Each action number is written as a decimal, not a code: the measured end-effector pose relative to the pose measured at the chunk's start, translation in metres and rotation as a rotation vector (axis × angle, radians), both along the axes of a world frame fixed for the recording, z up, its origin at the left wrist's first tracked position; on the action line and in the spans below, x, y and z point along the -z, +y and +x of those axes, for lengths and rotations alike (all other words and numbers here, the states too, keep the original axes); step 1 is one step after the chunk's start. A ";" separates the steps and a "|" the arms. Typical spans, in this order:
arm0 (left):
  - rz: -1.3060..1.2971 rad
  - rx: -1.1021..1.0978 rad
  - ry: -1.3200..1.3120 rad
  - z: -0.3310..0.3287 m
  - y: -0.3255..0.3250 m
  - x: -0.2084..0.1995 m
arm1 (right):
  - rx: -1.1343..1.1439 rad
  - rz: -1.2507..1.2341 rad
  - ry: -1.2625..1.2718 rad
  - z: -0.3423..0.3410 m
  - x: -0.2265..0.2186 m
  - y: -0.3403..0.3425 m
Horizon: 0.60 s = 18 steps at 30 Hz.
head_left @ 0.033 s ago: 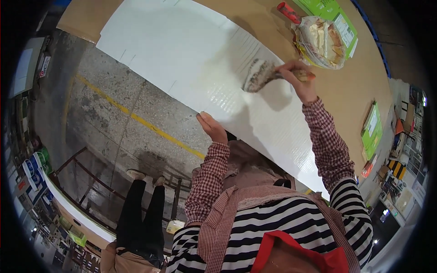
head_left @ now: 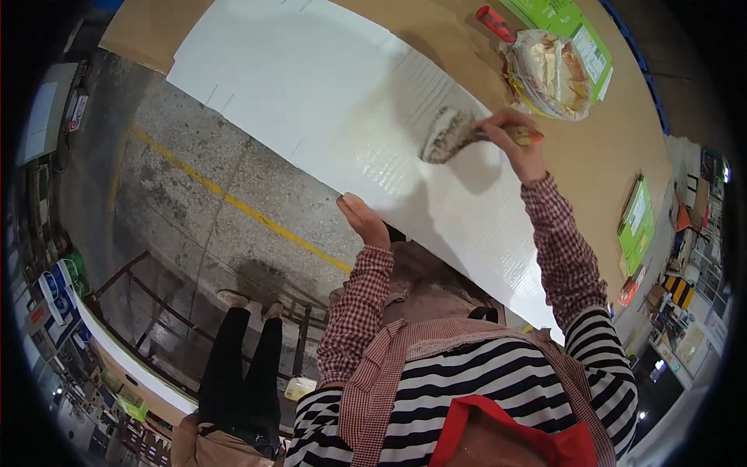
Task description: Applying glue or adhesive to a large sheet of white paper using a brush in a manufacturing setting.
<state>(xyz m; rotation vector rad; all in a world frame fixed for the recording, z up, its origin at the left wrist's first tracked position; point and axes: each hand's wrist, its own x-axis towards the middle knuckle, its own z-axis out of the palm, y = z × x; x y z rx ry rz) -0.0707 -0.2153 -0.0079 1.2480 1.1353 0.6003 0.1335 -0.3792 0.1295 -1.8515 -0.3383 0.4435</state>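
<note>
On the brown desk (head_left: 615, 167) lies a large white corrugated sheet (head_left: 327, 101), its long axis running from the upper left down toward the lower right, with its near edge overhanging the desk above a concrete floor (head_left: 194, 226) marked by a yellow line (head_left: 233, 204). The sheet takes up most of the desk's width and sits directly in front of the person's striped and checked sleeves. The right hand (head_left: 517, 144) is closed around the handle of a wide brush (head_left: 447, 134), whose worn bristle head rests on the sheet and points to the left of the hand, so the brush's long axis lies roughly across the sheet's ribs. The left hand (head_left: 364, 220) is nearer the body, at the sheet's near edge, fingers extended and pressed flat against the edge, holding nothing but seemingly steadying the sheet. The brush is thus up and to the right of the left hand, well apart from it, and only the right hand has it. Beyond the brush, near the far side of the desk, sits a plastic-lined tub (head_left: 548, 74) of pale paste, just beside a green box (head_left: 572, 31) and a small red object (head_left: 496, 23). Another green pack (head_left: 636, 226) lies at the right. Below, a second person's dark-trousered legs (head_left: 237, 366) stand on the floor.
</note>
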 end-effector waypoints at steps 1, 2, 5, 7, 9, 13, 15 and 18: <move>-0.083 -0.023 -0.068 -0.008 0.003 0.000 | -0.003 0.022 0.007 -0.005 -0.002 -0.006; -0.165 -0.044 -0.139 -0.013 0.007 0.001 | -0.006 0.044 0.014 -0.010 -0.005 -0.011; -0.228 -0.169 -0.109 -0.002 0.021 -0.022 | 0.023 0.106 0.032 -0.012 -0.020 -0.015; -0.167 -0.158 -0.076 0.003 0.046 -0.016 | 0.009 0.098 -0.035 -0.008 -0.027 -0.007; -0.112 -0.144 -0.036 0.014 0.068 -0.008 | 0.021 0.113 -0.032 -0.003 -0.025 0.006; 0.105 -0.168 0.012 0.036 0.087 -0.008 | -0.015 0.109 -0.082 0.008 -0.017 0.025; 0.118 -0.144 0.069 0.041 0.090 -0.012 | -0.033 0.105 -0.104 0.013 -0.016 0.033; 0.025 -0.117 0.053 0.041 0.094 -0.009 | -0.014 0.152 -0.146 0.014 -0.007 0.047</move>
